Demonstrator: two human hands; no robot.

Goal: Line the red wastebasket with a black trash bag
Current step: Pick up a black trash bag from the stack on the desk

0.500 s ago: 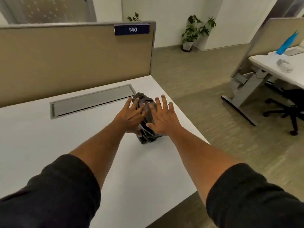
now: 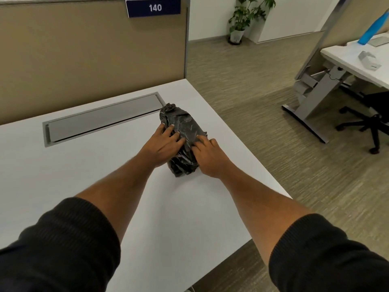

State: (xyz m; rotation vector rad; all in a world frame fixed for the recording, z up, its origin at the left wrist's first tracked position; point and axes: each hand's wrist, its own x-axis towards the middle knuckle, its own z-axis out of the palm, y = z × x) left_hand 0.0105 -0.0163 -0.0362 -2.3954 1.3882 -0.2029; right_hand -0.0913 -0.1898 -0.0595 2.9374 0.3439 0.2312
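A crumpled roll of black trash bags (image 2: 181, 123) lies on the white desk (image 2: 105, 165), near its right edge. My left hand (image 2: 163, 144) rests on the roll's left side with the fingers curled onto the plastic. From the right, my right hand (image 2: 207, 153) has its fingertips pinching the plastic near the roll's middle. The near end of the roll sticks out between my wrists. No red wastebasket is in view.
A grey cable-tray lid (image 2: 101, 119) is set into the desk behind the roll, before a tan partition (image 2: 90, 55) with a "140" sign. To the right are carpet floor, another desk (image 2: 357, 60), a black office chair (image 2: 372, 123) and a potted plant (image 2: 242, 20).
Both hands went from flat with spread fingers above the roll to fingers curled down and gripping the plastic. The camera has moved closer.
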